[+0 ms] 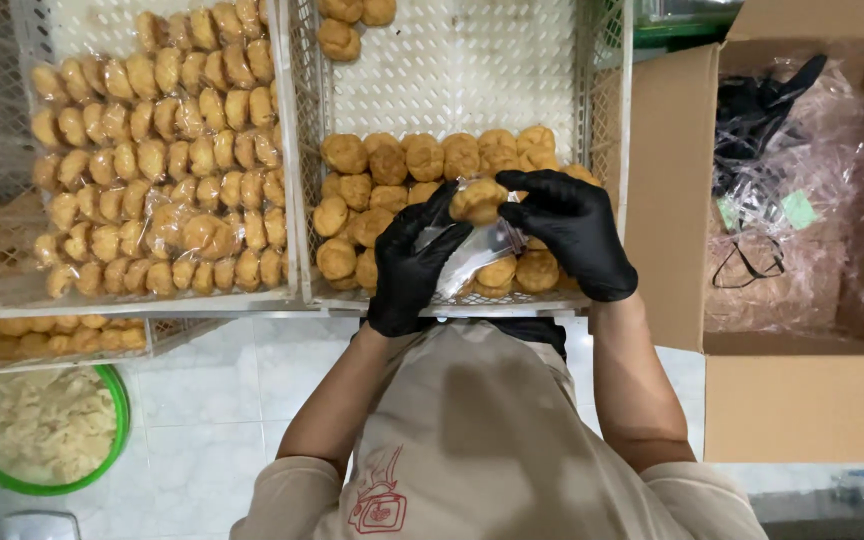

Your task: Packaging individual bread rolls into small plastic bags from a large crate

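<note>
Currently the bagging step is in hand: at frame centre, the right hand [574,232] pinches a golden pastry [478,200] at the mouth of a clear bag [472,255] grasped by the left hand [410,265], above the white crate [452,80]; the next move appears to call for a steady, open bag mouth

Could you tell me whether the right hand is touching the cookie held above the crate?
Touching: the head view shows the right hand with its gloved fingers wrapped over the cookie, with no gap between them.
</note>
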